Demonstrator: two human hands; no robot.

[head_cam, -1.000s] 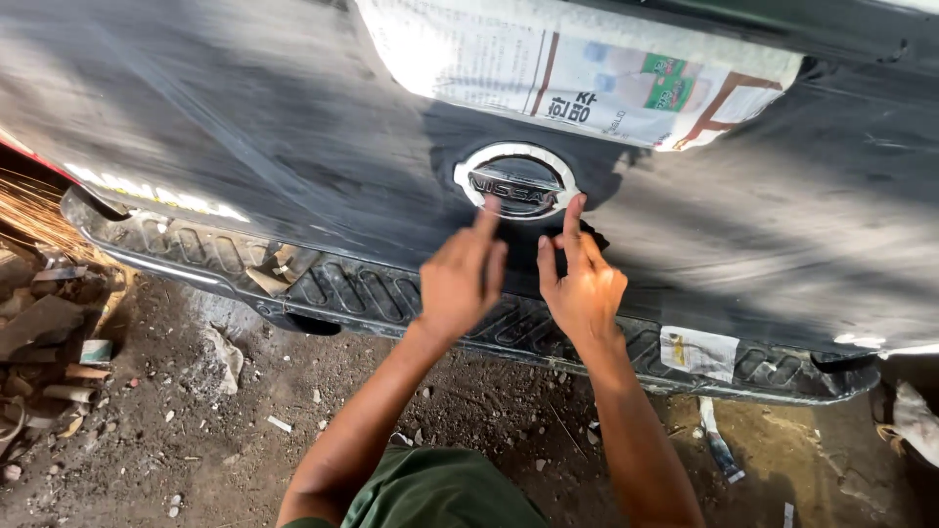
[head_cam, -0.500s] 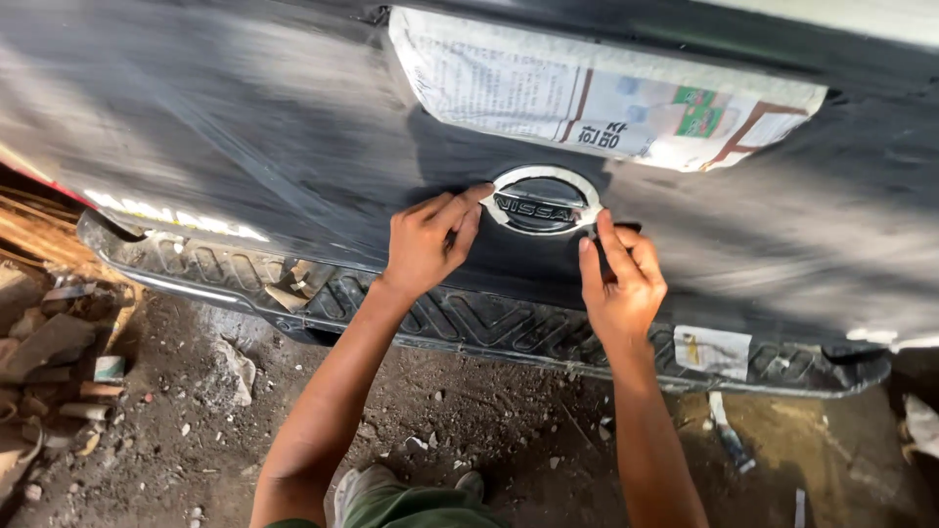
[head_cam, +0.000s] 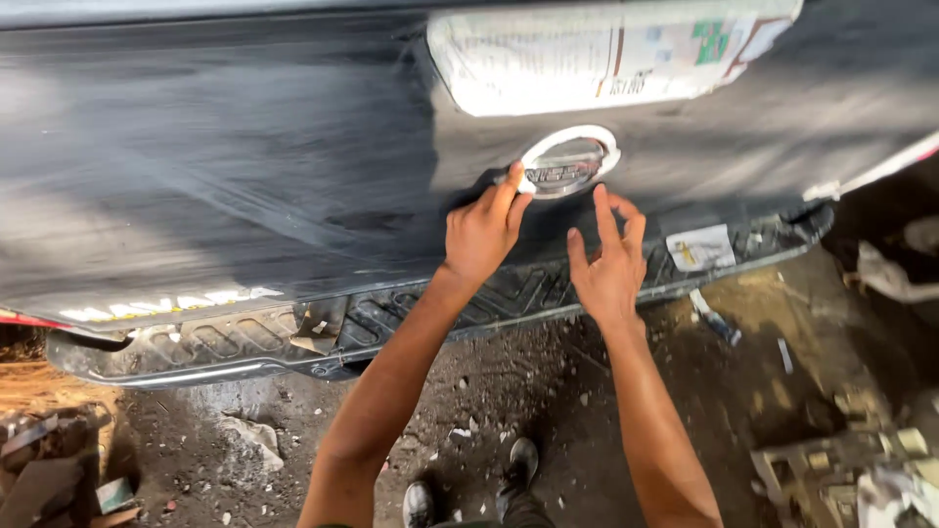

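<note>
Standing on gritty dirt ground (head_cam: 548, 391), the person shows two dark shoes (head_cam: 469, 484) at the bottom edge of the view, with both bare forearms reaching up and away from them. A scrap of crumpled paper (head_cam: 249, 435) lies on the dirt off to the left, and pale rubble (head_cam: 841, 469) sits at the lower right. Farther out runs a black ribbed bumper step (head_cam: 293, 337), tilted across the frame. Just above it, the right hand (head_cam: 608, 262) is held open, its grip loose with fingers spread and pointing up at the dark vehicle panel (head_cam: 245, 176); it holds nothing, and I cannot tell whether the fingertips touch the metal. The left hand (head_cam: 484, 230) sits slightly higher, fingers curled, fingertips pressed against the left rim of the oval chrome emblem (head_cam: 569, 161) without closing around it. That emblem sits on the panel, directly above the right hand. Beyond it, a sheet of newspaper (head_cam: 606, 54) is stuck over the panel's upper part.
</note>
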